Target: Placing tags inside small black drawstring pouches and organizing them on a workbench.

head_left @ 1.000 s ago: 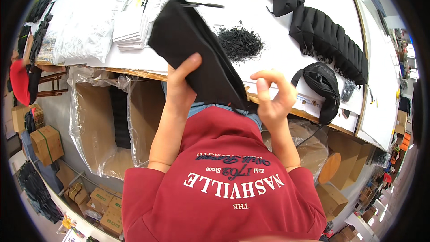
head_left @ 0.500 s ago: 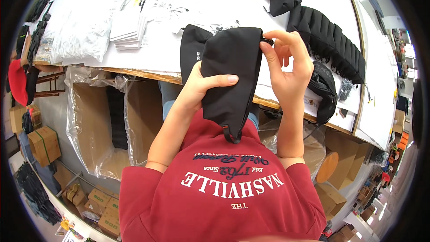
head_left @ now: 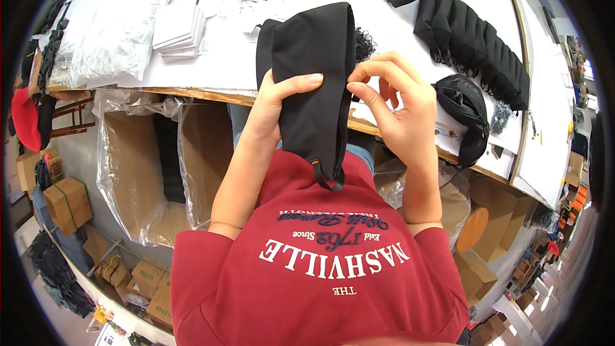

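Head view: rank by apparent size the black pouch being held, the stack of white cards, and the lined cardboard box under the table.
1. Lined cardboard box
2. Black pouch, though it is nearer the camera
3. Stack of white cards

A packing workshop: white worktable, lined cartons, stacked black pouches.

one black pouch, two hands
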{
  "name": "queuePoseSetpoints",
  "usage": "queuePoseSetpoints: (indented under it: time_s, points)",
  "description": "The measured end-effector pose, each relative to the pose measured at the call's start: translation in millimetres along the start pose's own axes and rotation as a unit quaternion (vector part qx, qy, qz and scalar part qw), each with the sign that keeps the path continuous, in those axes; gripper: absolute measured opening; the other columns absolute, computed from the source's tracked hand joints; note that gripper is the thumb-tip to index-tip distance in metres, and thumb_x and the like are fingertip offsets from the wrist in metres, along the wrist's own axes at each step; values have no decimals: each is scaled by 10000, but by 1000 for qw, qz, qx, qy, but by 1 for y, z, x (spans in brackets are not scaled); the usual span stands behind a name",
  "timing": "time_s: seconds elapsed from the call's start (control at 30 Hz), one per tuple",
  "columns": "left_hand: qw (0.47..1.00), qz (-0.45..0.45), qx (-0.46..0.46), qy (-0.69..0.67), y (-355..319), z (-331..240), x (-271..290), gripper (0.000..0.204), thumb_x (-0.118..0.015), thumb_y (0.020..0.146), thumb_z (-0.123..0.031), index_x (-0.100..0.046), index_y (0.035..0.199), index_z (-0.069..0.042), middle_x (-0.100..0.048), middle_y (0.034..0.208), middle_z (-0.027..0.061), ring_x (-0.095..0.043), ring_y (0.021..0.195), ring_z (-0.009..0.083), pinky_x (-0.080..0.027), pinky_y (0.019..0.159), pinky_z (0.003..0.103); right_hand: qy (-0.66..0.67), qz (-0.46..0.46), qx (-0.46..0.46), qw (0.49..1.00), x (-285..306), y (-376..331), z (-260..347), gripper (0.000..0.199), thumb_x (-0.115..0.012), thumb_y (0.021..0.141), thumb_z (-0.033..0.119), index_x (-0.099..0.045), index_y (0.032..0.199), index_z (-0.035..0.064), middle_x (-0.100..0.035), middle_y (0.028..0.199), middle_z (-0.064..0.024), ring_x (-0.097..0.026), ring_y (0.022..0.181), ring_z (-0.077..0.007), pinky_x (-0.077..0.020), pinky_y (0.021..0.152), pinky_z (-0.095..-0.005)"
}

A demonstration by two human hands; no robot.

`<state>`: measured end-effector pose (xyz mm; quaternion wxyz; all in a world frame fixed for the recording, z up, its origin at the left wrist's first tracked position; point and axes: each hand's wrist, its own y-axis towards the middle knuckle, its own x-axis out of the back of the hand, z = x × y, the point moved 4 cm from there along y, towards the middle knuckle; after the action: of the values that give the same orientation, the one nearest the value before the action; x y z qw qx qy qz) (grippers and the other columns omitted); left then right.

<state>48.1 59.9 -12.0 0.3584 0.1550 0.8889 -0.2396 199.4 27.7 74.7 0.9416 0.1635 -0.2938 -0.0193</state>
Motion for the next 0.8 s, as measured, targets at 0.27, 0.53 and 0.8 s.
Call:
queuePoseSetpoints:
  time_s: [0.27,0.53,0.8]
  points:
    - [1000,-2,22,19,4,1,2,266,-687,754,-74,-608,993,14,-655,876,93,-648,746,165,-543,672,271,-9,-4,9,1000,2,0,-5,69,-694,745,72,-634,772,51,-590,719,-16,-501,569,-137,-393,507,-255]
    - [992,-56,34,-107,23,-14,35,154,-652,802,-89,-645,923,6,-683,849,102,-665,694,174,-552,627,274,99,172,6,980,-29,-22,3,80,-683,741,11,-617,785,23,-552,730,-20,-468,588,-108,-360,506,-235]
    - [991,-103,-2,-87,27,-16,46,188,-642,814,-128,-638,948,4,-676,899,102,-659,778,181,-541,700,290,83,198,-26,976,-29,-21,0,129,-694,727,29,-621,832,40,-571,832,-40,-513,702,-153,-416,606,-268]
